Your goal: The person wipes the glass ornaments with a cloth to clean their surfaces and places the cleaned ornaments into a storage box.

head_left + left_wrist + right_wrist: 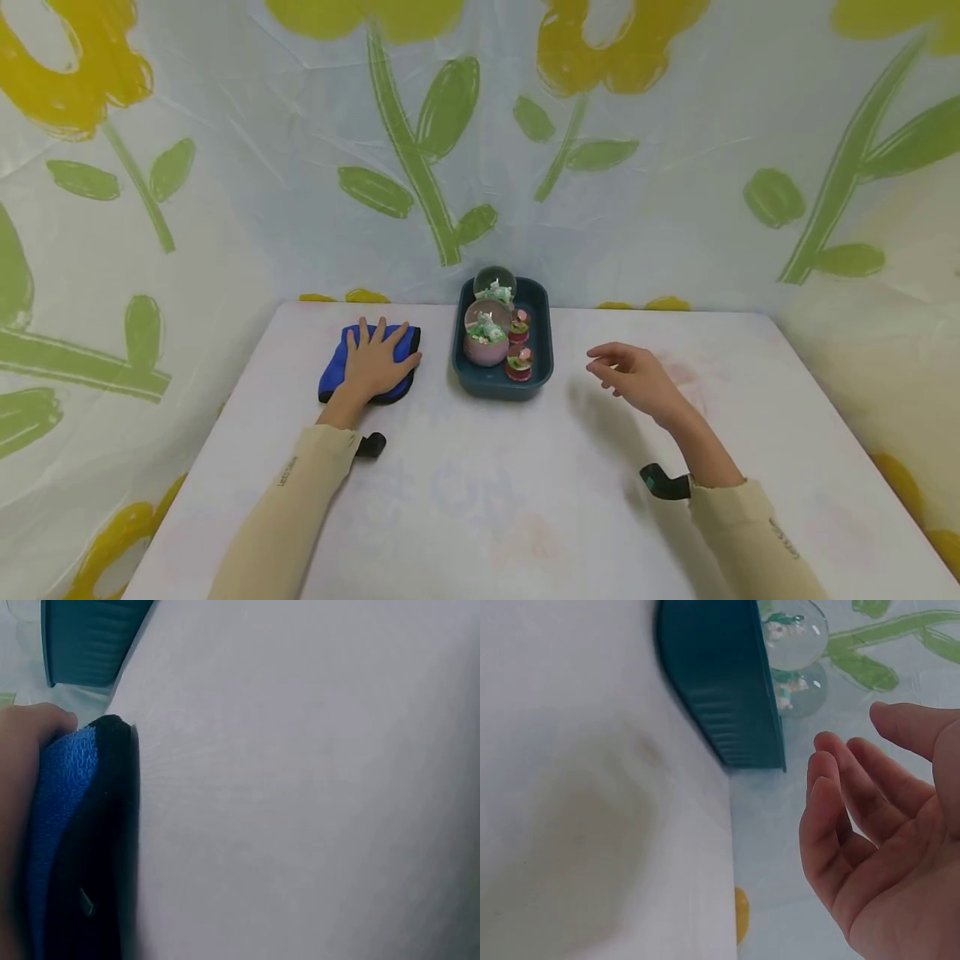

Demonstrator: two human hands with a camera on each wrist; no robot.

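Note:
My left hand (372, 365) lies spread, fingers straight, on top of a folded blue cloth (332, 379) with black edging at the table's back left. In the left wrist view the thumb rests along the fuzzy blue cloth (67, 776). To the right of the teal tray (502, 388), my right hand (637, 379) hovers above the table with loosely bent fingers and nothing in them. Inside the tray stand two larger snow globes, the front one (486, 333) on a pink base, and two small globes, one of them (519, 363) on a red base.
The white table (480, 500) reaches back to a wall covering (675, 225) with yellow flowers and green leaves. Black wrist cameras (663, 483) jut inward from both sleeves. The tray stands near the table's back edge, between the two hands.

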